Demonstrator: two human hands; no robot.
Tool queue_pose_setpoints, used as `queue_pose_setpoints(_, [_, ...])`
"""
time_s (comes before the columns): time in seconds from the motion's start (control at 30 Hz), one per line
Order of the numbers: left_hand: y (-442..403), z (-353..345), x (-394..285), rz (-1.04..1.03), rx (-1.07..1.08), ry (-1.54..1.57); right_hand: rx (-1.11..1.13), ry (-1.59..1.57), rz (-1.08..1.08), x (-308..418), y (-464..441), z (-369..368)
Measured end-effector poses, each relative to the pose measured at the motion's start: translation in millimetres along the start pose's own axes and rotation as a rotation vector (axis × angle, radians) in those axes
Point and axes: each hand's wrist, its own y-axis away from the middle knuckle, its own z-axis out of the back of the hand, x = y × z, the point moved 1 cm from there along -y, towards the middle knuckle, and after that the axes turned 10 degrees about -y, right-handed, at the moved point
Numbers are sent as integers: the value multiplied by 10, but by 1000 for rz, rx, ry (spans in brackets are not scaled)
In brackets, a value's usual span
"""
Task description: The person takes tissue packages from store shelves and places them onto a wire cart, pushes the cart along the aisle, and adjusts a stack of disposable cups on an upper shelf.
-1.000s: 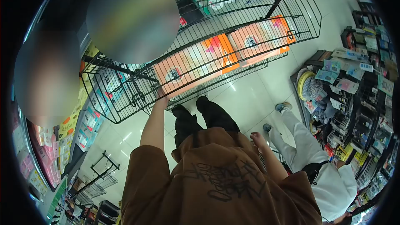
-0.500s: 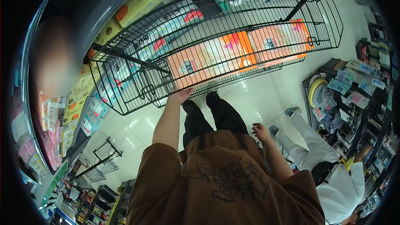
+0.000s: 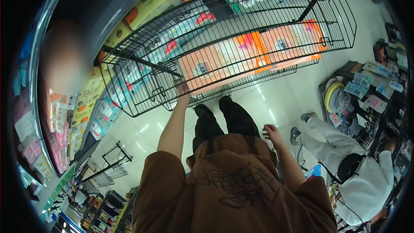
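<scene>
Head | orange pack point(image 3: 225, 61): long axis slants up rightward | left hand point(image 3: 183, 90) beside, grip unclear | right hand point(image 3: 272, 134) unclenched

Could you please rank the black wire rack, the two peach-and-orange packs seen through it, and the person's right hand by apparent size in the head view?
1. Black wire rack
2. Picture-left pack
3. Picture-right pack
4. Right hand
By true size, nearness to the camera leaves the packs unsure.
</scene>
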Motion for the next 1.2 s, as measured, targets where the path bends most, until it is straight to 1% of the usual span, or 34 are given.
queue_pose_setpoints(0.03, [127,82,-64,-76,-54,-70,37,-99,40,265,51,-196])
queue_pose_setpoints(0.1, [392,255,-206,-215,-178,-221,184,-355,52,830,138,-619])
queue_pose_setpoints(0.17, [828,473,-458,-136,-78,-178,329,-456,75,1243,112,-1052])
queue_pose_setpoints(0.23, [1284,561,-562,-303,-103,-34,426,-447,45,1417,148,-1456])
queue_pose_setpoints(0.3, [1750,619,-540,-253,-11,-85,560,-425,-5,1487,319,-1822])
queue_pose_setpoints(0.37, [2132,678,-500,-179,8,-63,529,-342,-58,1397,494,-2032])
queue_pose_setpoints(0.43, [2402,668,-226,-121,44,-74,536,-409,-164,1332,614,-2045])
queue_pose_setpoints(0.47, [2497,711,-196,-91,70,-81,533,-446,-222,1295,647,-2041])
queue_pose_setpoints(0.57, [2675,859,-217,-340,106,-79,356,-398,-154,1271,607,-2049])
queue_pose_setpoints(0.6, [2656,933,-210,-388,83,-76,414,-416,44,1369,477,-2110])
queue_pose_setpoints(0.63, [2625,937,-245,-435,70,-73,352,-443,87,1404,354,-2156])
queue_pose_setpoints(0.67, [2599,928,-278,-480,59,-68,366,-401,113,1491,282,-2217])
queue_pose_setpoints(0.7, [2569,927,-301,-453,71,-1,377,-361,138,1573,236,-2276])
queue_pose_setpoints(0.77, [2491,923,-334,-404,102,133,470,-404,208,1670,218,-2436])
queue_pose_setpoints(0.8, [2425,885,-328,-281,34,299,515,-427,248,1736,220,-2508])
queue_pose_setpoints(0.87, [2333,770,-243,-15,-99,630,412,-438,213,1670,-39,-2534])
queue_pose_setpoints(0.93, [2054,804,-143,247,-128,754,328,-443,192,1525,-346,-2531])
queue_pose_setpoints(1.0, [1787,933,-300,453,-168,890,265,-467,198,1532,-476,-2607])
queue_pose_setpoints(1.03, [1704,998,-388,482,-143,799,208,-494,211,1548,-447,-2647])
queue_pose_setpoints(1.1, [1624,1098,-465,542,-88,613,87,-551,230,1588,-113,-2771])
queue_pose_setpoints(1.13, [1612,1121,-417,507,-38,637,34,-522,255,1520,-209,-2756])
queue_pose_setpoints(1.2, [1554,1197,-265,432,60,692,-34,-475,287,1489,-13,-2765])
